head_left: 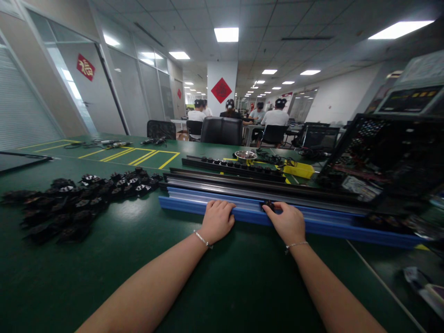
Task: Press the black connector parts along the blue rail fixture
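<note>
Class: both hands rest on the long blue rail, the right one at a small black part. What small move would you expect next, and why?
Probably the right hand presses the small black part down into the blue rail while the left hand steadies it: its fingertips already pinch the part at the rail's channel.

single view from my head, facing forward and slightly down across the green counter [222,277]; my forearms near, office far behind.

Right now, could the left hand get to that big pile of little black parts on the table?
Probably yes. The left hand rests on the blue rail, and only bare green table lies between it and the pile of black parts off to its left. Nothing stands in the way.
</note>
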Motion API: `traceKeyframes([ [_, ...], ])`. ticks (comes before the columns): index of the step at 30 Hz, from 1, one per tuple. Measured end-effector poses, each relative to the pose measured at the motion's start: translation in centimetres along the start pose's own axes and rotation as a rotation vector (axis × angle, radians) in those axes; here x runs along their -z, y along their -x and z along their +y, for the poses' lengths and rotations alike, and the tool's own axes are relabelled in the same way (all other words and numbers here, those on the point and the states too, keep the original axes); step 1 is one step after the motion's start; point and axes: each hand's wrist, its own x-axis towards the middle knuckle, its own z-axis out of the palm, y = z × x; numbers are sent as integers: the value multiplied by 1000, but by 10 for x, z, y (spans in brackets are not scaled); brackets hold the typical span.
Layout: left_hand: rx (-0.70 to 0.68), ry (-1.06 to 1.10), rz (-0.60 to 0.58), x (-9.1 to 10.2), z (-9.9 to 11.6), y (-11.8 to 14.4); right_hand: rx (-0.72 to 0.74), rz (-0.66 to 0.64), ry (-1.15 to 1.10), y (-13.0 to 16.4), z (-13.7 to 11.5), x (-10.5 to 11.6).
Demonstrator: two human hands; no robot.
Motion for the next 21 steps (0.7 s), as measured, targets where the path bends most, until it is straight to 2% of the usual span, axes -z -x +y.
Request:
traceKeyframes([
  [14,2,3,6,0,0,-1,65,-27,-32,0,-2,-1],
  [21,13,12,-9,2,1,0,83,-45,-19,2,-11,-3],
])
